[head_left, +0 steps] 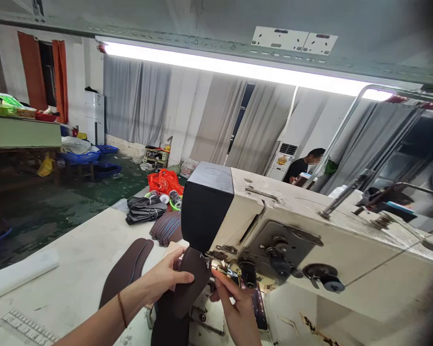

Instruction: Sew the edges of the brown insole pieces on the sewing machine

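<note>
A dark brown leather piece (187,288) sits under the head of a cream sewing machine (310,250), near the needle area (220,266). My left hand (168,276) pinches the piece from the left, thumb on top. Fingers of my right hand (234,307) press at the piece's right edge, just below the needle parts. A thin band circles my left wrist. Whether the needle is down in the leather is hidden by the machine's black cover (205,206).
More brown cut pieces (128,269) lie on the white table (72,283), with stacked dark and striped pieces (155,218) and a red bag (164,181) behind. A ruler is printed at the table's front left. Another person (305,166) sits beyond the machine.
</note>
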`<state>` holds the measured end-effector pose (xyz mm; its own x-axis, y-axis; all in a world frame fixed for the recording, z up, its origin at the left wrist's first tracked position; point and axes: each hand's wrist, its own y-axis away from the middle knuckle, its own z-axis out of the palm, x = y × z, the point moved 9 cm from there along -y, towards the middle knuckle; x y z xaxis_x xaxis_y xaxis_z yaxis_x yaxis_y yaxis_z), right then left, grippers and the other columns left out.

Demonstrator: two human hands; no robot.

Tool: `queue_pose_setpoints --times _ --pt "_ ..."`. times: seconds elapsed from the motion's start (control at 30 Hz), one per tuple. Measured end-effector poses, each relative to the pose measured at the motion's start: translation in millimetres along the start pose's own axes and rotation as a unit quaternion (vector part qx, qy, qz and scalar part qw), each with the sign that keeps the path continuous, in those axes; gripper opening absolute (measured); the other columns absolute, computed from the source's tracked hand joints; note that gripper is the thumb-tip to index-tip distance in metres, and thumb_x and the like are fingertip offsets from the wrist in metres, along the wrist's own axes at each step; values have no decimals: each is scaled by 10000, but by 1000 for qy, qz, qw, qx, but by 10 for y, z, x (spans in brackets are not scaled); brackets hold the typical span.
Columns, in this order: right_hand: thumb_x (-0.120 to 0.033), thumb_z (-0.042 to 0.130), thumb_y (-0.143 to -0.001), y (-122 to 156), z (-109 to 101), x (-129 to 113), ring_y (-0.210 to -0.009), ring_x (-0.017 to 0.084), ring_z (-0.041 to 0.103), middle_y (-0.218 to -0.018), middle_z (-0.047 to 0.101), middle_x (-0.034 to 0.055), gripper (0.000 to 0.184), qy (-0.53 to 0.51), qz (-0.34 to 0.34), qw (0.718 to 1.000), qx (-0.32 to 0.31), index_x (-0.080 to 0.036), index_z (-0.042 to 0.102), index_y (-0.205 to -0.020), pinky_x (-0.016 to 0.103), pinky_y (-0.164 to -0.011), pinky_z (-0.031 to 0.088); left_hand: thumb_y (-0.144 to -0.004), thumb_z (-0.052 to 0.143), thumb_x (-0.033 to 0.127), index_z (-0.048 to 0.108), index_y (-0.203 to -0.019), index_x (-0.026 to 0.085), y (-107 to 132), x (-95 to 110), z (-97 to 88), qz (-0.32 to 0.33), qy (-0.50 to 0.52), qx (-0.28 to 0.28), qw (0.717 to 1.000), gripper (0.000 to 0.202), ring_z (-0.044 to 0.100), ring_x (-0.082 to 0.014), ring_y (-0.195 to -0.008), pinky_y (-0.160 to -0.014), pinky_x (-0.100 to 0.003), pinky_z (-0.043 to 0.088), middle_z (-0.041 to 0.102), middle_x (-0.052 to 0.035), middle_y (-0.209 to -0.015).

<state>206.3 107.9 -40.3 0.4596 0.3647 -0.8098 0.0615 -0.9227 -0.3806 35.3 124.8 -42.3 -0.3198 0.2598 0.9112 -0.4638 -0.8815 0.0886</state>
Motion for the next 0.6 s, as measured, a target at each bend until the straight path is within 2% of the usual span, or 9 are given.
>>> queue_pose_setpoints --times 0.13,0.2,0.33,0.47,0.6 --pt "-488 516 -914 2 13 39 -615 179 699 -587 724 3 386 0 18 1000 2 -250 728 -1131 209 -628 554 -614 791 234 553 -1093 240 5 -3 -5 12 17 65 998 535 651 -131 -626 -449 -156 441 682 32 -769" --pt "-498 513 -911 7 15 30 -631 187 703 -592 729 7 400 1 22 1000 3 -241 730 -1128 221 -654 557 -602 802 252 518 -1124 238 9 -17 18 14 28 84 996 594 626 -116 -575 -432 -156 435 666 40 -743" --pt "-482 502 -922 15 30 -4 -631 184 703 -612 738 7 392 4 24 1000 -9 -246 720 -1148 225 -671 553 -637 783 269 449 -1161 231 -2 11 86 40 43 98 993 622 640 -152 -676 -554 -260 548 684 -8 -852" --pt "-472 489 -932 15 40 -14 -610 173 695 -629 737 6 388 -3 24 1000 -17 -254 708 -1166 208 -599 539 -680 728 247 469 -1071 223 -51 45 100 58 18 113 992 470 639 -162 -752 -559 -242 532 692 -43 -930" --pt "-479 510 -922 9 26 -26 -590 167 687 -603 726 5 386 -8 14 1000 -6 -245 720 -1146 208 -608 543 -662 699 205 494 -1005 219 -162 67 36 72 -1 134 988 400 649 -190 -818 -577 -259 537 685 -47 -947"
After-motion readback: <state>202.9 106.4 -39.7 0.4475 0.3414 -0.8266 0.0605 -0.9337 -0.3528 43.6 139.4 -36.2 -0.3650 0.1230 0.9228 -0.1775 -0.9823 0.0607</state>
